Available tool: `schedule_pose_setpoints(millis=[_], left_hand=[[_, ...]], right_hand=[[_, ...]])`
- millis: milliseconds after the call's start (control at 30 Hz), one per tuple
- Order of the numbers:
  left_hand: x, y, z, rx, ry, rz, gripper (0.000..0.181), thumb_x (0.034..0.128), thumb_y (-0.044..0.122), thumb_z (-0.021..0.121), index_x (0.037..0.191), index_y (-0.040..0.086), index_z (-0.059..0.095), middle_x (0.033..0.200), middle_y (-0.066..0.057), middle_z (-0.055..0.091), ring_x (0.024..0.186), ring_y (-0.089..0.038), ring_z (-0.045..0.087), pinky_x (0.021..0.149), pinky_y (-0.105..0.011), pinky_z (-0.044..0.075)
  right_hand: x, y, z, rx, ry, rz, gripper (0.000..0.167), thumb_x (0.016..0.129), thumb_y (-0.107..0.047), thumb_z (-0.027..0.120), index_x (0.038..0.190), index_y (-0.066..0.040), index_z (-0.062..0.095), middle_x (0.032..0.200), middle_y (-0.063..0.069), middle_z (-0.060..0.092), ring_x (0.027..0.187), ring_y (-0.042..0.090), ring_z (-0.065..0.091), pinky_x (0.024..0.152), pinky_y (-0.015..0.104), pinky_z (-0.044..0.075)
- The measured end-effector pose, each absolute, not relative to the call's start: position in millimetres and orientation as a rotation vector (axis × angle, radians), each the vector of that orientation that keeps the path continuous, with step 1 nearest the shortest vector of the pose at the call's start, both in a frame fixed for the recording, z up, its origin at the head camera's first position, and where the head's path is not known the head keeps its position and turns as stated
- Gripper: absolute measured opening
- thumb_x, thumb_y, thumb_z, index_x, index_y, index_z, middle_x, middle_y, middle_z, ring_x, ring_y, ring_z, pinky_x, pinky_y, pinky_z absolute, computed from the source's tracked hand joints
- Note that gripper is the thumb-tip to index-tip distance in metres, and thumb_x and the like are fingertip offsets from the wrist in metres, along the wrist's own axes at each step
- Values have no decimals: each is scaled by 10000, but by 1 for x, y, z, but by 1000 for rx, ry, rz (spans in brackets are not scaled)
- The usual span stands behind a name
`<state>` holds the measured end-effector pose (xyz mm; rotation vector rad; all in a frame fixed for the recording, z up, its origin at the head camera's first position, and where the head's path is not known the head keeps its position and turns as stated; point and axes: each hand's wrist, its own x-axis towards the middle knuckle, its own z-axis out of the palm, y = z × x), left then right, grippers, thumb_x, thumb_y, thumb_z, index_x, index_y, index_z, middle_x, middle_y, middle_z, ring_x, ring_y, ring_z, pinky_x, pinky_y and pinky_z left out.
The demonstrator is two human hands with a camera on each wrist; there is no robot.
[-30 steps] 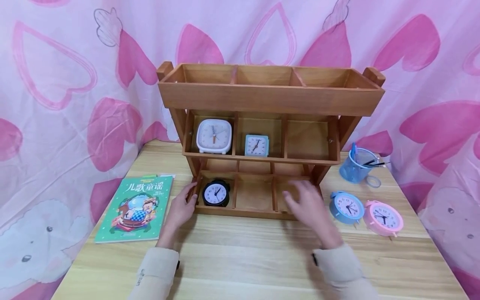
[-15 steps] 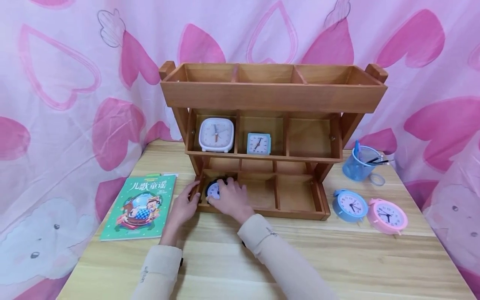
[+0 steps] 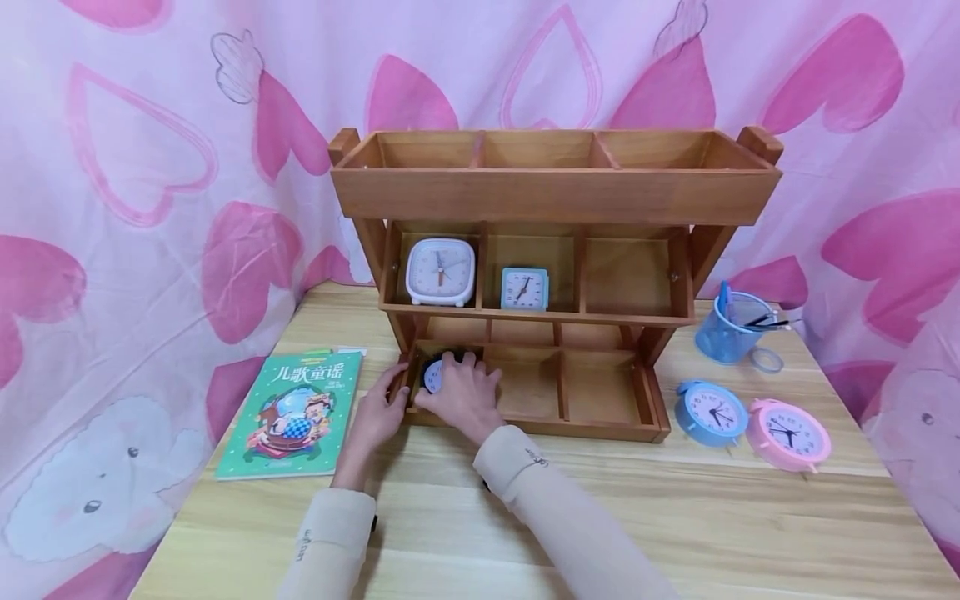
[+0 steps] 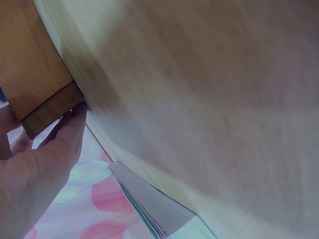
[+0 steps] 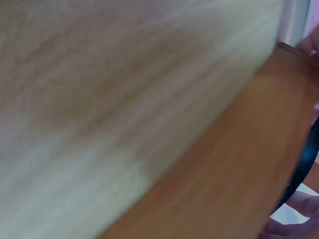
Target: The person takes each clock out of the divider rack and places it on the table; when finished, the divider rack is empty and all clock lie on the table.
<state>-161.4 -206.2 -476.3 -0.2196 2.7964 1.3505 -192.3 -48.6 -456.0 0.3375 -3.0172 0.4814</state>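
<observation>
A black round alarm clock sits in the bottom-left compartment of a three-tier wooden shelf. My right hand grips it from the right, covering most of its dial. Only the clock's dark rim and a few fingers appear at the edge of the right wrist view. At the left end of the bottom tray, my left hand holds the side board, its fingers and thumb about the wooden corner in the left wrist view. A white clock and a small light-blue square clock stand on the middle tier.
Right of the shelf lie a blue alarm clock and a pink one. Behind them are a blue mesh pen holder and a tape roll. A green book lies on the left. A pink curtain hangs behind.
My right hand has moved left from the bottom-right compartment to the black alarm clock and taken hold of it. The left hand stays at the tray's left end. The view has shifted slightly.
</observation>
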Motion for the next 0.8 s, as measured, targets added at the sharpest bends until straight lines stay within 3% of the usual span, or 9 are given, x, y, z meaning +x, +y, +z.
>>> schedule_pose_setpoints(millis=[133, 333, 467, 633, 800], left_hand=[[-161, -205, -478, -242, 2805, 1330, 453, 1034, 198, 489, 1484, 224, 442, 1498, -237, 438, 1354, -428, 428, 1082, -589, 370], [-164, -206, -477, -227, 2787, 1313, 461, 1043, 214, 472, 1500, 237, 417, 1519, -219, 415, 1338, -408, 445, 1064, -591, 385], [-165, -205, -476, -213, 2782, 1306, 465, 1046, 207, 462, 1507, 221, 405, 1527, -211, 406, 1324, -388, 454, 1070, -580, 386], [-165, -201, -473, -206, 2763, 1303, 480, 1050, 194, 452, 1525, 200, 382, 1557, -196, 367, 1325, -371, 446, 1079, -568, 389], [-164, -200, -472, -233, 2749, 1282, 489, 1054, 189, 446, 1535, 194, 364, 1570, -181, 352, 1329, -359, 440, 1083, -562, 393]], right_hand=[[-187, -30, -439, 359, -2912, 674, 637, 771, -568, 668, 1207, -107, 606, 1112, 160, 586, 978, 348, 599, 810, 578, 492], [-168, 29, -413, 308, -2795, 884, 631, 758, -491, 717, 1252, -117, 595, 1175, 176, 571, 954, 308, 579, 721, 453, 540], [-144, 86, -409, 216, -2777, 881, 615, 762, -463, 729, 1260, -132, 586, 1237, 186, 554, 978, 327, 575, 750, 483, 526], [-99, 165, -420, 21, -2779, 812, 624, 775, -387, 768, 1252, -31, 579, 1222, 245, 549, 982, 383, 564, 750, 552, 513], [-61, 222, -433, -234, -2914, 755, 710, 805, -414, 760, 1305, 28, 519, 1288, 338, 465, 1050, 476, 527, 785, 636, 480]])
